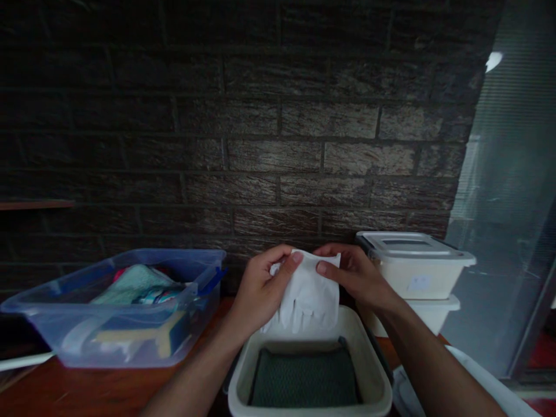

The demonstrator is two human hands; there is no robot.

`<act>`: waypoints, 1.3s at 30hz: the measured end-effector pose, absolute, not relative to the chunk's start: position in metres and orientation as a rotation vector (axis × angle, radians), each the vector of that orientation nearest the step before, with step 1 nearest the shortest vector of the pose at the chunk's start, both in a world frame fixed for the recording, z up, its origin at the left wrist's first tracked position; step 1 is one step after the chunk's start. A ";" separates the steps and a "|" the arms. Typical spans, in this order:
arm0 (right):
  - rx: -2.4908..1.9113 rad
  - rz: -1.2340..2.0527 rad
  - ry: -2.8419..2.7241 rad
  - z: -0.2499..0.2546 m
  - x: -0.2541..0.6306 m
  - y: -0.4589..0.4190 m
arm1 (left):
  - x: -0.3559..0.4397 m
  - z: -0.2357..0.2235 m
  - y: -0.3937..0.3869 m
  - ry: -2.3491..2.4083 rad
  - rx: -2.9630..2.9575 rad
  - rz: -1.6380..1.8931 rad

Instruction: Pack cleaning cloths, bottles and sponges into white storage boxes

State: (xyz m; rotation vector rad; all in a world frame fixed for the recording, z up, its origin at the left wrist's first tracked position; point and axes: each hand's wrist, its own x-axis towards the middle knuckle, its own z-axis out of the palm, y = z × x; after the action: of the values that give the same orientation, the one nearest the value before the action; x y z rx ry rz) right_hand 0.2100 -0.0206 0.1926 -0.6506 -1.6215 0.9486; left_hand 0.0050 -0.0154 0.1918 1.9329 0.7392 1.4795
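A wrinkled white cloth hangs between my two hands, over the back of a cream plastic bin. My left hand pinches its upper left corner, thumb in front. On the other side, my right hand grips the top edge near the right corner, fingers behind the fabric. Inside the bin lies a dark green textured pad or folded cloth, flat on the bottom. The cloth's lower edge is uneven and hides part of the bin's back wall.
To the left stands a clear bluish plastic tub holding cloths and a yellow-and-blue item. Two stacked cream boxes, the top one lidded, stand at the right. A dark brick wall rises behind the wooden table.
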 end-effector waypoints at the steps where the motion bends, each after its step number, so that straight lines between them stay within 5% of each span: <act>1: -0.651 0.973 -1.642 0.190 0.208 -0.020 | 0.005 0.192 -0.015 0.742 1.947 1.483; 7: -0.668 0.907 -1.520 0.186 0.207 -0.019 | 0.002 0.192 -0.005 0.667 1.925 1.320; 12: -0.797 0.535 -1.501 0.188 0.212 -0.018 | 0.005 0.184 0.000 0.633 1.920 0.959; 23: -0.851 0.086 -1.349 0.199 0.230 -0.020 | 0.003 0.186 0.000 0.652 2.040 0.946; 29: -0.834 0.163 -1.336 0.201 0.236 -0.019 | -0.009 0.182 0.012 0.730 2.156 0.694; 39: -0.740 0.558 -1.489 0.192 0.212 -0.024 | 0.014 0.179 0.002 0.512 1.737 0.838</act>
State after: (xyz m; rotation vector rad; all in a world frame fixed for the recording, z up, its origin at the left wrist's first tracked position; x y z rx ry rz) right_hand 0.2120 -0.0236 0.1918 -0.7398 -1.4894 0.5577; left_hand 0.0140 0.0015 0.1789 1.7370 0.5124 0.8382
